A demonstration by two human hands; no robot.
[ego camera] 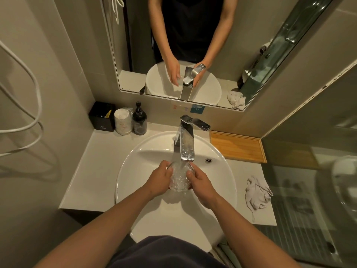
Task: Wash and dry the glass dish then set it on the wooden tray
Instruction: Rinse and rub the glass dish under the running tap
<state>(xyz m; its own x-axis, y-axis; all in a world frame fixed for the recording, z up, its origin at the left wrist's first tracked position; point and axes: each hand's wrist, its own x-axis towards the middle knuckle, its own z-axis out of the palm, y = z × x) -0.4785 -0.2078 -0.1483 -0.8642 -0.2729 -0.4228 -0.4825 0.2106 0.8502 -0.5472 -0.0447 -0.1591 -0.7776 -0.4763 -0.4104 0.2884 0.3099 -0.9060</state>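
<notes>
A small clear glass dish [179, 177] is held over the white basin [135, 157], right under the spout of the chrome tap [186, 142]. Water runs from the spout and splashes inside the dish. My left hand [159, 178] grips its left rim and my right hand [201, 183] grips its right rim, thumb on the edge. The wooden tray [236, 146] lies on the counter behind and to the right of the basin, with nothing on it. A crumpled white cloth [257, 192] lies on the counter to the right of the basin.
At the back left of the counter stand a black box [102, 117], a wrapped roll of paper cups [122, 121] and a black pump bottle [139, 120]. A mirror [193, 45] hangs above the tap. A glass shower wall [318, 180] borders the right side.
</notes>
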